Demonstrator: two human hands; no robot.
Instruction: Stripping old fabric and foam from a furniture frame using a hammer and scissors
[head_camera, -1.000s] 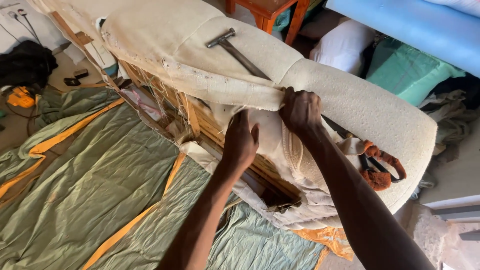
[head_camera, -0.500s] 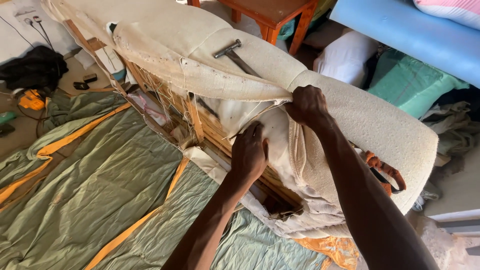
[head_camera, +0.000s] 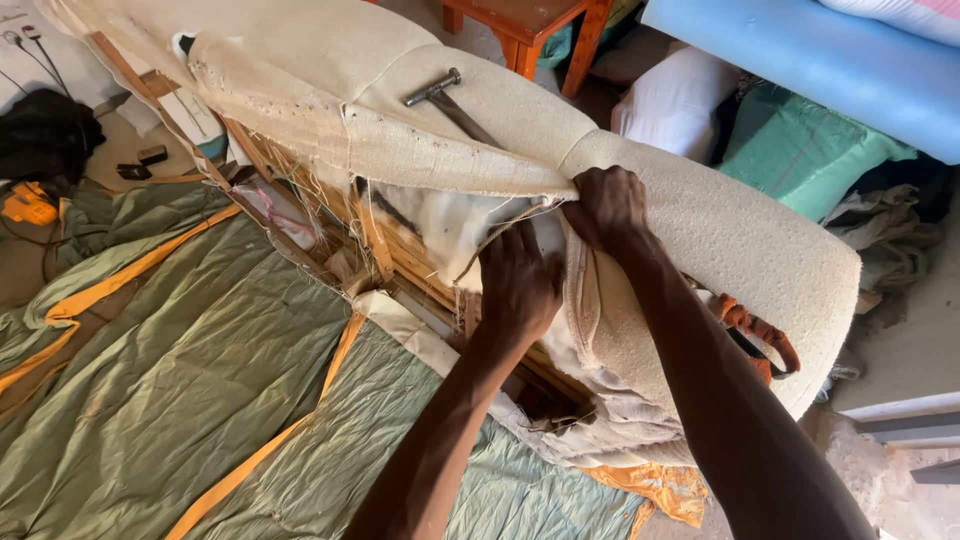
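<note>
Over the upturned sofa frame (head_camera: 300, 190), the right hand (head_camera: 608, 205) pinched the cream fabric edge (head_camera: 450, 165) tight; the left hand (head_camera: 518, 280) gripped the loose lining (head_camera: 450, 225) below, near a hammer (head_camera: 455, 100).

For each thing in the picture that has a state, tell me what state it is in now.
Left hand: gripping the loose fabric below the torn edge.
Right hand: clenched on the cream cover's edge.
Cream cover: torn open, peeled from the frame.
Wooden frame: exposed, frayed threads hanging.
Hammer: lying flat on the cover, untouched.
Green sheet: spread out, wrinkled.
</note>
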